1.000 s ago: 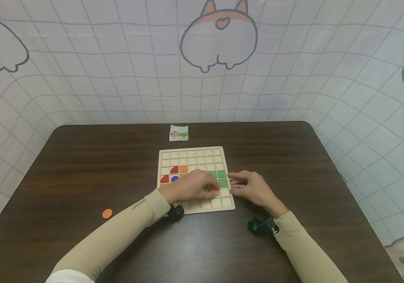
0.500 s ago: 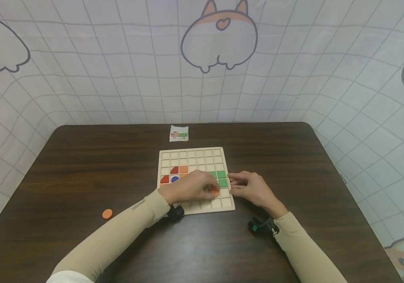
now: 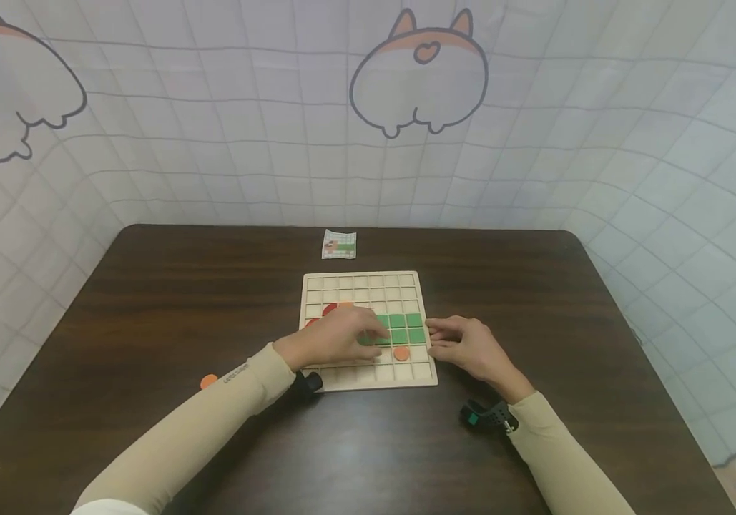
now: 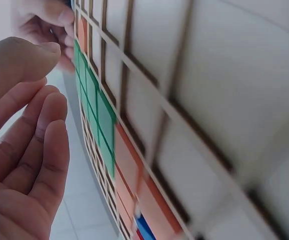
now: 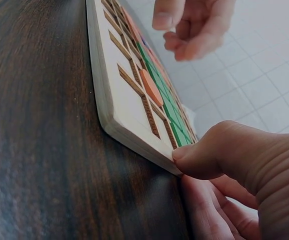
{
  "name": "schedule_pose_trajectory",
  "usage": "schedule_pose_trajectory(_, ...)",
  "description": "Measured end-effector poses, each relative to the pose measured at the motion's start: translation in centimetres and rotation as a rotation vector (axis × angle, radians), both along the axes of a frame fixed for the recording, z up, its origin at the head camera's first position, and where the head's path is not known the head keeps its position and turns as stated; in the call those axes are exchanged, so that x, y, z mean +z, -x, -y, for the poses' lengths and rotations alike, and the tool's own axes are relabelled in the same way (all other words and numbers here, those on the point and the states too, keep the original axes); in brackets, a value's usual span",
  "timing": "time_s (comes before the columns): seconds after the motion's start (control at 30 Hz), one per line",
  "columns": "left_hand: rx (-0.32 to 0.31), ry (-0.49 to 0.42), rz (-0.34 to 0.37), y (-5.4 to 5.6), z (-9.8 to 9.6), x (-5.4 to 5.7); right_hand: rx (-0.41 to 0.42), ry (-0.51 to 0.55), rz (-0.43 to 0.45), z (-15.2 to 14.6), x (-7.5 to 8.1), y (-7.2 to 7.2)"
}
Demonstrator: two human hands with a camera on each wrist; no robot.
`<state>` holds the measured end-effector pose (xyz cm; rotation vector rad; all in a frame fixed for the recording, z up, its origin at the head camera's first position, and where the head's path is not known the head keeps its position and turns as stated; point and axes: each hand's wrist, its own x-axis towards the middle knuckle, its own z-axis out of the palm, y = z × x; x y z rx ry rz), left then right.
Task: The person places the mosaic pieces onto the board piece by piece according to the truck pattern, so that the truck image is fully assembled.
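Observation:
A wooden grid board [image 3: 422, 370] lies on the dark table. My left hand [image 3: 338, 336] hovers over its lower middle, fingers and thumb apart, holding nothing. Just right of those fingertips, an orange disc [image 3: 401, 353] sits in a cell below the green square tiles [image 3: 406, 329]. In the right wrist view the same orange disc [image 5: 151, 88] looks slightly raised above its cell. My right hand [image 3: 470, 347] rests its thumb and fingertips against the board's right edge. Red pieces [image 3: 330, 310] show on the left, partly hidden by my left hand.
A second orange disc [image 3: 209, 381] lies on the table to the left, partly covered by my left sleeve. Behind the board lies a small printed card [image 3: 338, 244] with a coloured grid pattern. A patterned white curtain [image 3: 277, 143] surrounds the table.
My left hand has let go of the orange disc, leaving it on the board, and has drawn back left. The right hand stays at the edge. The head view has shifted slightly.

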<state>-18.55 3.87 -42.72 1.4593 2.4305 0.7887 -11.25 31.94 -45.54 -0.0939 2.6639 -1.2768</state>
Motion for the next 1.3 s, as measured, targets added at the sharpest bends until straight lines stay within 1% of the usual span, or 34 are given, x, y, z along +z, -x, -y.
schedule_pose_trajectory(0.1, 0.017, -0.015, -0.012, 0.2, 0.9, -0.1, -0.012, -0.015, -0.004, -0.5, -0.2, 0.0)
schedule_pose_trajectory(0.23, 0.052, -0.028, 0.0, 0.4, 2.3, 0.1, -0.021, -0.028, -0.009, -1.1, -0.3, 0.0)
schedule_pose_trajectory(0.4, 0.111, -0.044, 0.007, 0.7, 4.2, 0.6, -0.017, -0.034, -0.008, -1.7, -0.3, -0.1)
schedule_pose_trajectory(0.53, 0.164, -0.038, 0.011, 0.7, 5.8, 0.7, -0.016, -0.04, 0.002, -2.1, -0.3, -0.1)
schedule_pose_trajectory(0.9, 0.308, 0.021, 0.045, 0.0, 9.8, 0.9, -0.023, -0.033, -0.003, -2.9, 0.0, -0.3)
schedule_pose_trajectory(1.07, 0.353, 0.028, 0.036, -0.4, 12.0, 1.0, -0.012, -0.009, 0.003, -3.3, -0.1, -0.5)
schedule_pose_trajectory(1.17, 0.38, 0.032, 0.03, -0.7, 13.3, 1.0, -0.015, -0.014, 0.0, -3.6, 0.0, -0.6)
schedule_pose_trajectory(1.3, 0.414, 0.058, 0.025, -1.0, 15.0, 0.8, -0.025, -0.029, -0.002, -3.9, 0.1, -0.6)
